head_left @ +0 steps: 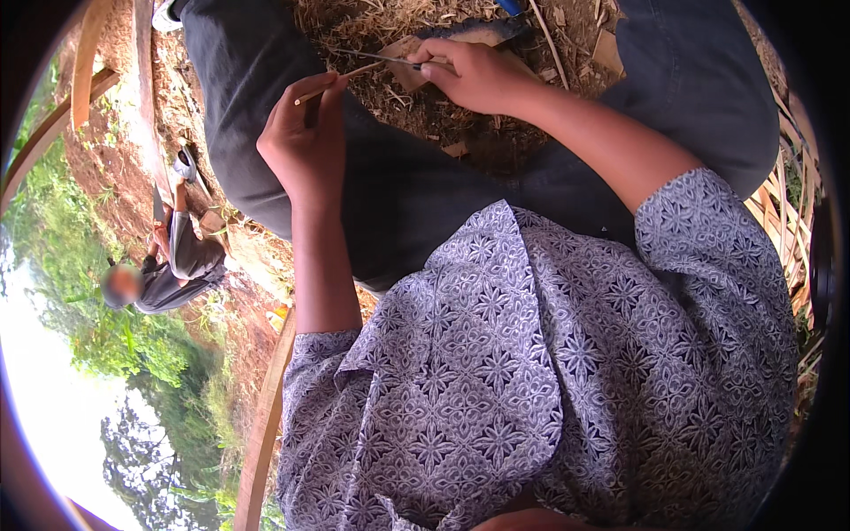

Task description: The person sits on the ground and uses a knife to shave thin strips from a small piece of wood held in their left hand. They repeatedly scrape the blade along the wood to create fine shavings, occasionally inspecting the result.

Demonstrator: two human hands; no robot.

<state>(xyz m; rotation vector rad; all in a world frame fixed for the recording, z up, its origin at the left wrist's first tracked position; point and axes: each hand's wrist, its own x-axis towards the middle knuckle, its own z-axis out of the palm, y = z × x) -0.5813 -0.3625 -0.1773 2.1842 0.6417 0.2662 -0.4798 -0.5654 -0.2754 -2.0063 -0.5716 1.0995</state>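
Note:
Between the thumb and fingers of my left hand (305, 142) is a thin, pale wooden stick (361, 70), slanting up to the right. My right hand (474, 75) pinches a slim tool with a narrow, greyish blade and a dark end, perhaps a knife (376, 57); its blade points left. The blade lies just above the stick's far end, and I cannot tell whether they touch. Below and behind them, a flat piece of wood (405, 78) rests on the ground between my legs.
Wood shavings and chips (354, 19) cover the brown soil. A dark, charred-looking piece (500, 31) and a blue object (509, 7) lie beyond my right hand. Wooden poles (266, 425) stand at the left, where another person (181, 265) sits farther off. Split strips (788, 199) lie at right.

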